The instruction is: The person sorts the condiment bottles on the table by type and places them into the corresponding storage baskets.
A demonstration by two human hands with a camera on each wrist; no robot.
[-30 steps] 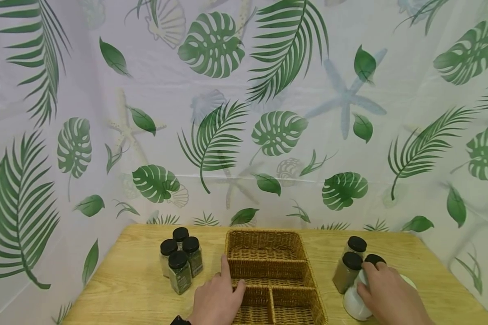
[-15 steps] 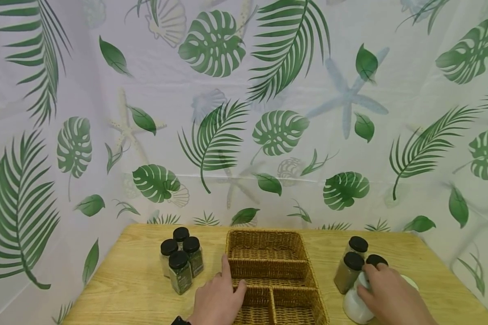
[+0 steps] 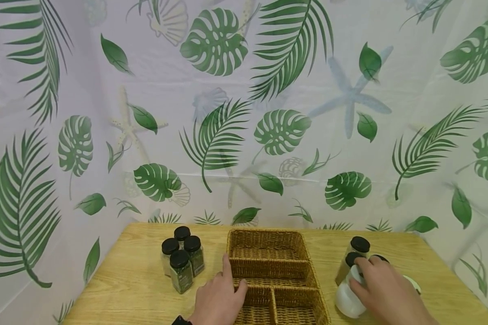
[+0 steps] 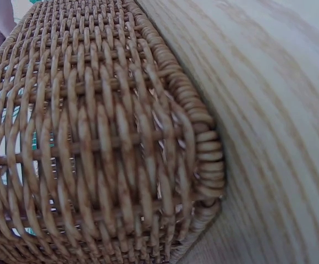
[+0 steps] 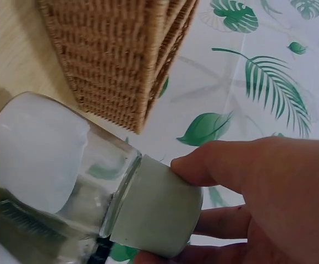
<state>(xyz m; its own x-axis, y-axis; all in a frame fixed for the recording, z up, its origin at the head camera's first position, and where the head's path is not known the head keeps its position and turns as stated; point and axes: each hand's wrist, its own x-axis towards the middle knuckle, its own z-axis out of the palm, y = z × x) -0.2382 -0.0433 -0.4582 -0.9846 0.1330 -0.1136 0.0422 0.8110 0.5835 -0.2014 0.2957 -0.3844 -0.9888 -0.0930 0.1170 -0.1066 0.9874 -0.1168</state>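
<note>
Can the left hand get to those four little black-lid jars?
Probably yes. The left hand rests on the wicker basket's left edge, and the four spice jars stand just to its left on the wooden table, with only bare wood between.

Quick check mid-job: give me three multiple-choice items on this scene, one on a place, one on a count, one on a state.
1. Where does the left hand rest?
A. On the wicker basket's left rim
B. On the left group of jars
C. Flat on the wall

2. How many black-lidded jars stand left of the basket?
A. Two
B. Four
C. Six

3. What is the right hand doing?
A. Lying open on the table
B. Gripping the white-filled jar by its top
C. Reaching into the basket

Answers: 1 A, fingers lie at the basket's edge; 2 B, four lids show; 3 B, fingers curl round its cap.
</note>
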